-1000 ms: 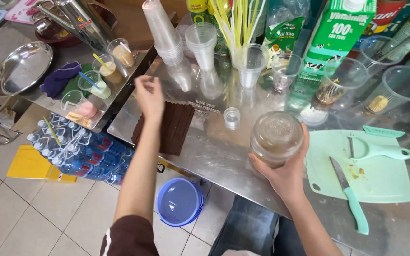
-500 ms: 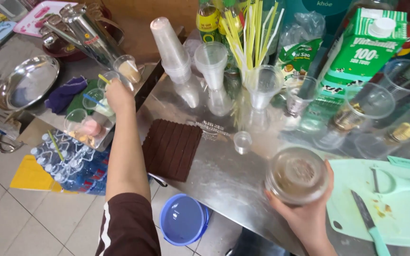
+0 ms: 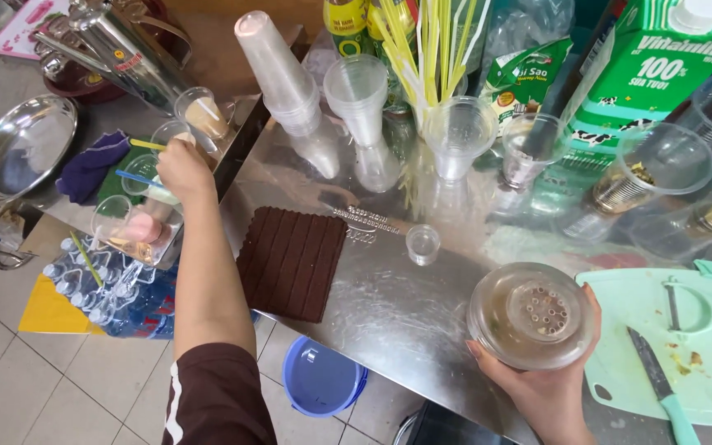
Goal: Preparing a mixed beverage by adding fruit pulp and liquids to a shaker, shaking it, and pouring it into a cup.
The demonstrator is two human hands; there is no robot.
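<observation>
Gripping a clear lidded jar (image 3: 531,315) from below, the right hand (image 3: 547,389) holds it over the steel worktop's (image 3: 389,305) near edge, beside the green cutting board (image 3: 702,354). Fingers pinched narrow, the left hand (image 3: 181,169) reaches past the left edge to small cups (image 3: 138,177); whether it holds anything is unclear.

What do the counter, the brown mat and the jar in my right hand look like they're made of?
Counter: likely stainless steel, brushed, it mirrors the cups. Brown mat: looks like soft ribbed cloth or rubber, matte; hard to say which. Jar in the right hand: clear glass or plastic, see-through with glints.
</observation>
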